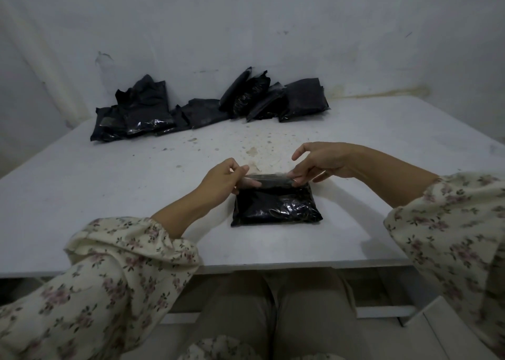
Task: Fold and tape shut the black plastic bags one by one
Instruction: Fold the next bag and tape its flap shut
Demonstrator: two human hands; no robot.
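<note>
Head view: the black plastic bag lies near-centre on the desk, long axis left-right. The left hand and right hand each pinch one end of a clear tape strip, stretched parallel just above the bag's folded far edge.

Your table is a pale, flat top that runs back to the wall. Brown stains and dark specks mark its middle. One folded black bag lies flat near the front edge, straight before you. Along the far edge you have a row of black bags: a left heap, slumped and overlapping, and a right heap propped against the wall.
</note>
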